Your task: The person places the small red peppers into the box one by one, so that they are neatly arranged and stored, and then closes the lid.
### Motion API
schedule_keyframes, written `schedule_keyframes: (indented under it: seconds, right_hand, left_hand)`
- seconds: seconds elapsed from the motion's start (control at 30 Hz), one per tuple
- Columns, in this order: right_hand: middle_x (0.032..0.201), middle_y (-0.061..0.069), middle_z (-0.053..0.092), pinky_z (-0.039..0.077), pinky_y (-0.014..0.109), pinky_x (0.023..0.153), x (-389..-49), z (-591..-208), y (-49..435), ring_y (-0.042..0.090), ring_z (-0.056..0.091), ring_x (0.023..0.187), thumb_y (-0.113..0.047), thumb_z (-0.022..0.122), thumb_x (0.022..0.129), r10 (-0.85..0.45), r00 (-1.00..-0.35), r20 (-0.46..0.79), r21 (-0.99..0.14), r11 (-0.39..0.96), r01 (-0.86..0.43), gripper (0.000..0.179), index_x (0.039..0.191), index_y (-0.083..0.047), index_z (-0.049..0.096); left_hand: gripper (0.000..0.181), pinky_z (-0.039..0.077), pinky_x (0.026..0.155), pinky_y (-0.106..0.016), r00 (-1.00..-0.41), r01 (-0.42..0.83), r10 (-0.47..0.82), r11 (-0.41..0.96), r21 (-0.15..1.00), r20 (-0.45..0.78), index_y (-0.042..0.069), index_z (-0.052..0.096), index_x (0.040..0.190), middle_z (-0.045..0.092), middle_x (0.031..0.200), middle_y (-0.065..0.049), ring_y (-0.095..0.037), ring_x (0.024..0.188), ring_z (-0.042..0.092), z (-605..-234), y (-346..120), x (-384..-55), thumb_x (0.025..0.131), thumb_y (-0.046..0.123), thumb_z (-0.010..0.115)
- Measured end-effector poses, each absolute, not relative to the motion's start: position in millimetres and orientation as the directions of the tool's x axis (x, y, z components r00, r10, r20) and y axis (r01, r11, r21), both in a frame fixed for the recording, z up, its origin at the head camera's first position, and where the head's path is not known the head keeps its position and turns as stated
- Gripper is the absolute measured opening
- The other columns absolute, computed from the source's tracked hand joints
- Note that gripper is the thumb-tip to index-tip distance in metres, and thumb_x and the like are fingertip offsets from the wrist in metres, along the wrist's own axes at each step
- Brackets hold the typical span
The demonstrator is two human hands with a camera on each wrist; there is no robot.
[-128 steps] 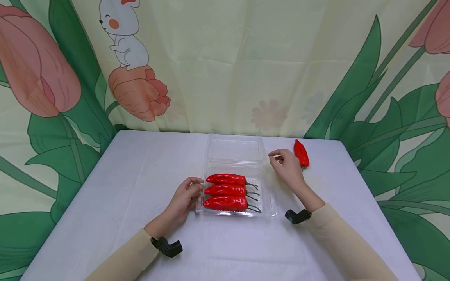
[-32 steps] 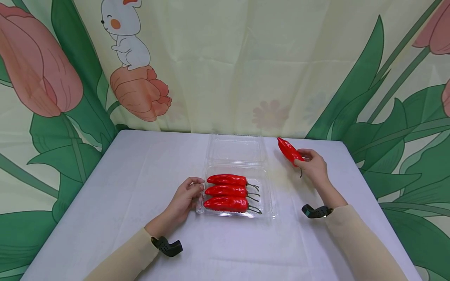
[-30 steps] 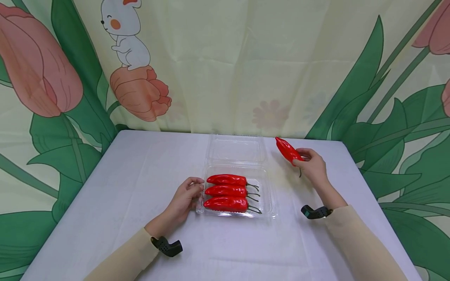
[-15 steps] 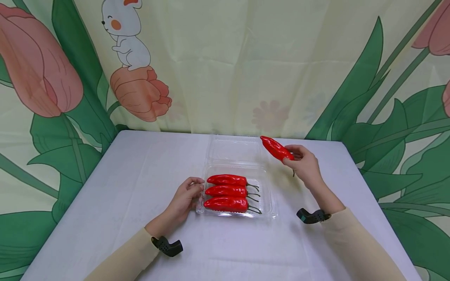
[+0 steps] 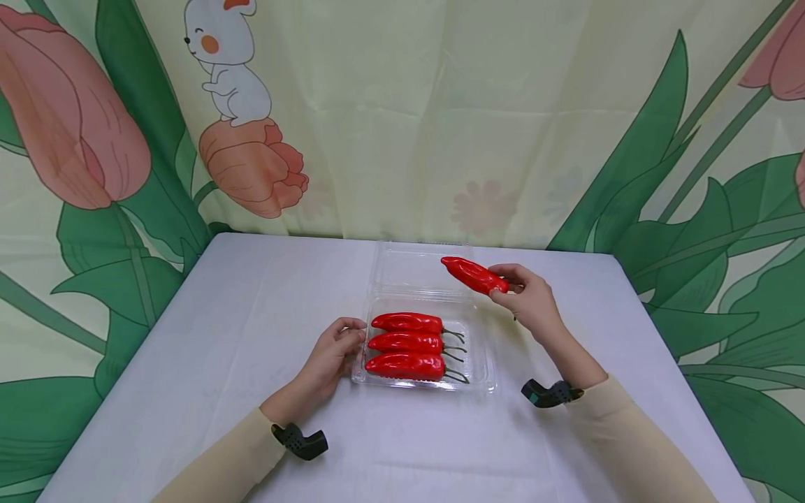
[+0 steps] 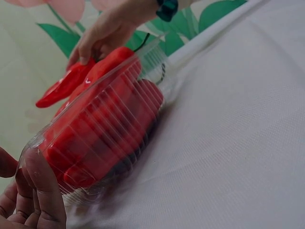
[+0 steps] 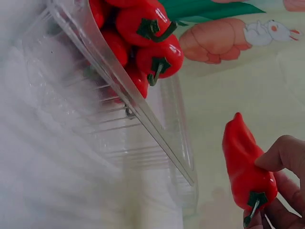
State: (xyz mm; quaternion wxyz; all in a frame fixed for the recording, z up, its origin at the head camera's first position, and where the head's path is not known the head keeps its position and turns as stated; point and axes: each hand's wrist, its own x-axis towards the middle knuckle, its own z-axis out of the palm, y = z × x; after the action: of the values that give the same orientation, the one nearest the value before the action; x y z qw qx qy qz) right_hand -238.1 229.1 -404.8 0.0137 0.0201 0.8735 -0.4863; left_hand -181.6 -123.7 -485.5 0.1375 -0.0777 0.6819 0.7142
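A clear plastic clamshell box [image 5: 483, 349] stands on the table with its lid [image 5: 409, 271] laid back behind it. Red peppers [image 5: 405, 342] with green stems lie in the box, three across the top; the left wrist view shows more peppers [image 6: 114, 129] beneath them. My left hand [image 5: 330, 353] pinches the box's left rim; in the left wrist view its fingers [image 6: 43, 183] press the clear wall. My right hand [image 5: 531, 300] holds another red pepper [image 5: 472, 274] by its stem end, raised over the lid's right part, with the tip pointing left.
A white cloth [image 5: 251, 321] covers the table. Behind it hangs a curtain [image 5: 390, 140] printed with tulips and a rabbit. Black wrist cameras [image 5: 300, 441] sit on both wrists.
My right hand has picked up the pepper from the table's back right and carried it left, towards the box's lid. My left hand stays at the box's left side.
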Motion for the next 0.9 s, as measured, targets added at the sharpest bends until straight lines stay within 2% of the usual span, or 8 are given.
schedule_keyframes:
  seconds: [0.4,0.9]
  right_hand:
    - [0.143,0.019,0.057,0.057,0.050,0.097,-236,-410,215,0.040,0.054,0.131,-0.008,0.075,0.089,-0.053,-0.996,-0.069,-0.839,0.543,0.029,0.053,0.139,-0.008,0.060]
    - [0.133,0.018,0.065,0.061,0.044,0.090,-229,-420,197,0.040,0.061,0.123,-0.008,0.075,0.086,-0.187,-0.981,-0.042,-0.810,0.581,-0.076,0.045,0.130,-0.007,0.066]
  left_hand:
    - [0.035,0.047,0.061,-0.023,-0.949,-0.306,0.095,-0.039,0.951,-0.301,0.008,0.052,0.129,0.061,0.091,0.000,-0.017,0.081,0.052,-485,-124,-181,0.098,0.018,0.065]
    - [0.035,0.047,0.062,-0.022,-0.950,-0.303,0.086,-0.037,0.952,-0.299,0.007,0.051,0.129,0.062,0.097,-0.001,-0.017,0.082,0.052,-484,-123,-180,0.098,0.015,0.064]
